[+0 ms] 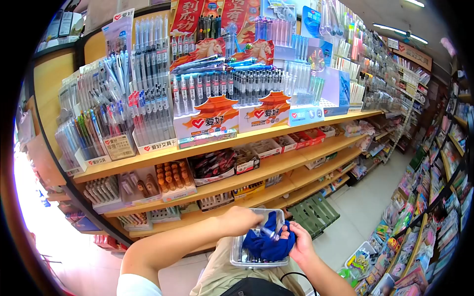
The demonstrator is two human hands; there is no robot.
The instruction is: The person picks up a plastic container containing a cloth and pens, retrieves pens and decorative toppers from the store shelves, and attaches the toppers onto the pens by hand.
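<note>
A clear plastic box (235,254) sits on my lap, with several slim pen-like items in the bottom. Over it is a bunched dark blue cloth (266,245). My right hand (300,242) is closed on the cloth at its right side. My left hand (240,220), smeared by motion, is above the box's far left rim with its fingers curled. From its fingertips a slim, clear-and-silver pen (269,233) reaches to the cloth. The pen's far end lies against the blue fabric near my right fingers.
Ahead stands a wooden shelf (222,144) with racks of pens (202,91) and boxes of stationery below. A green plastic crate (314,215) is on the floor beside it. To the right, an aisle (355,204) runs between shelves packed with goods.
</note>
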